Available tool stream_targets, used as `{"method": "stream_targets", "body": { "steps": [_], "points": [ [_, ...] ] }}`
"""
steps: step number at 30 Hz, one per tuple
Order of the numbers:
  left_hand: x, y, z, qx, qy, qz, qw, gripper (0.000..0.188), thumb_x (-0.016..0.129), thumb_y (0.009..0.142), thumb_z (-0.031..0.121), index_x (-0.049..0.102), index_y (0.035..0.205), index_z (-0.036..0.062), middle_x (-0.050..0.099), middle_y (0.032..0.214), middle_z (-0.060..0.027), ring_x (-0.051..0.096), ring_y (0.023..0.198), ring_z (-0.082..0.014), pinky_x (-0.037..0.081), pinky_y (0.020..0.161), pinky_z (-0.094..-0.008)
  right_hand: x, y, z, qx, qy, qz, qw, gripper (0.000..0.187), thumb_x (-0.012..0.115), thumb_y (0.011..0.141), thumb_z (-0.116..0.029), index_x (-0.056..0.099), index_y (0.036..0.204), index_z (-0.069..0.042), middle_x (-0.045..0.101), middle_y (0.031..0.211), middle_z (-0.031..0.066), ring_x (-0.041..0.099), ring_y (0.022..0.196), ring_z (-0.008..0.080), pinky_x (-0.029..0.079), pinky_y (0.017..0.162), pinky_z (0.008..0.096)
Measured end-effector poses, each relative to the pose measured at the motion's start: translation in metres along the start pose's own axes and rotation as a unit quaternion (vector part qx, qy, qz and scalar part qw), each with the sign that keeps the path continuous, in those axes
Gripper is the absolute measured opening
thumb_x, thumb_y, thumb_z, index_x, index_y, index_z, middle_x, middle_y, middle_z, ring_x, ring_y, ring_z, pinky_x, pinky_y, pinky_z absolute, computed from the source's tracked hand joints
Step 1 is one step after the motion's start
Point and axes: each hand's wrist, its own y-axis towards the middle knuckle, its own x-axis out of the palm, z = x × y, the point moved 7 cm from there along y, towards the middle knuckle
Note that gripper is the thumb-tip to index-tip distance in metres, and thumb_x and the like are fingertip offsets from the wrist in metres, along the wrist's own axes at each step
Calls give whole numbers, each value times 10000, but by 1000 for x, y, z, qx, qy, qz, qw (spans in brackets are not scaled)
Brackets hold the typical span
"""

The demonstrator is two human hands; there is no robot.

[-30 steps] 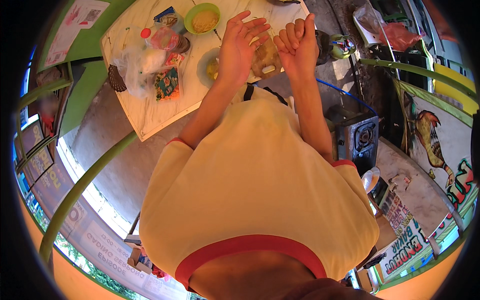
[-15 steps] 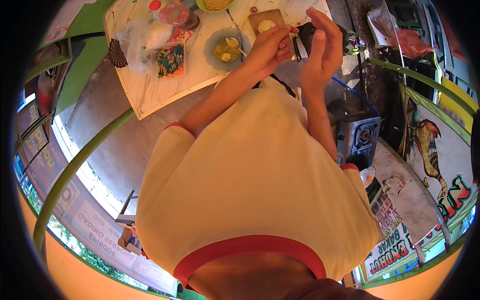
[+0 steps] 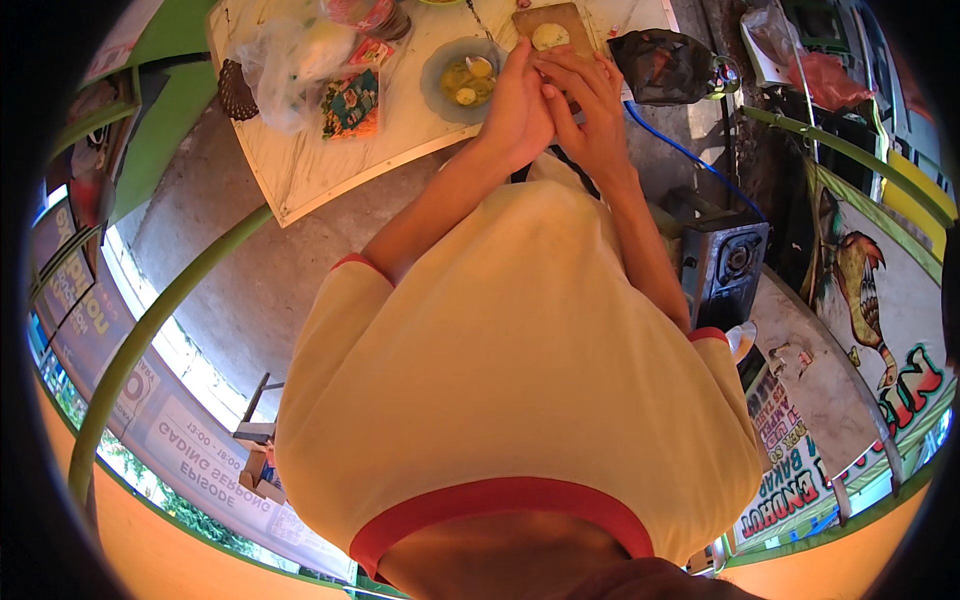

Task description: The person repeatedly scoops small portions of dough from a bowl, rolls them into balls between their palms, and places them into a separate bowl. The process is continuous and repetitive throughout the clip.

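Observation:
My left hand [image 3: 520, 118] and my right hand [image 3: 592, 115] meet above the near edge of the table. The right fingers lie stretched across the left fingers, and I see nothing held between them. The left hand's fingers point up and are partly covered by the right. Just left of them stands a glass bowl [image 3: 432, 92] with yellow liquid, pale yellow round pieces and a spoon. Behind the hands lies a small wooden board [image 3: 574, 22] bearing a pale round piece [image 3: 549, 37], its lower part hidden by my fingers.
On the white table [image 3: 290, 180], left of the bowl, stand a tray of chopped greens and orange shreds [image 3: 351, 105], a clear plastic bag [image 3: 275, 80] and a reddish container [image 3: 368, 18]. A black plastic bag [image 3: 662, 65] sits at right. A gas stove [image 3: 730, 260] stands by my right arm.
My right hand has moved left and laid its fingers over the left hand. The left hand has unfolded from a closed shape. The table appears slightly higher in view.

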Motion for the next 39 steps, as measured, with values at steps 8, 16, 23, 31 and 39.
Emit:
{"method": "stream_targets", "body": {
  "steps": [8, 16, 23, 31, 39],
  "points": [
    [-80, -18, -17, -66, -33, 117, 990, 584, 446, 1085, 422, 332, 1478, 6, 497, 1398, -221, 503, 1328, -360, 387, 1180, -511, 83, -67, 68, 455, 514, 145, 713, 371, 476, 1124, -310, 659, 1044, 2, 580, 770, 37, 529, 723, 130, 448, 704, 279],
    [-114, -59, -2, -18, 19, 101, 995, 612, 441, 1078, 452, 434, 1469, -20, 500, 1464, -233, 530, 1319, -340, 391, 1169, -500, 58, -44, 14, 401, 599, 81, 688, 219, 560, 1079, -156, 607, 1224, 1, 704, 1056, 103, 618, 805, 121, 507, 708, 309],
    [-70, -59, 37, 194, 104, 13, 975, 680, 252, 1126, 544, 260, 1640, 98, 332, 1646, -121, 364, 1503, -254, 299, 1215, -386, 63, 0, -100, 121, 327, 1, 937, 542, 503, 1087, -269, 403, 1552, -7, 564, 1469, 227, 567, 1361, 339, 443, 1126, 416],
    [14, -105, 73, 298, 270, 22, 915, 822, 213, 1065, 681, 243, 1628, 84, 337, 1653, -160, 331, 1527, -325, 269, 1238, -496, 45, 30, -129, 85, 447, 71, 888, 849, 309, 1085, -631, 312, 1594, 49, 403, 1615, 233, 368, 1509, 344, 258, 1237, 455],
    [88, -150, 91, 396, 306, 16, 866, 850, 172, 1049, 725, 97, 1684, 165, 136, 1739, -129, 91, 1609, -318, 89, 1277, -505, 28, 45, -155, 108, 461, 56, 879, 995, 227, 1022, -752, 256, 1602, 57, 271, 1664, 251, 284, 1539, 372, 195, 1251, 477]
  ]
}}
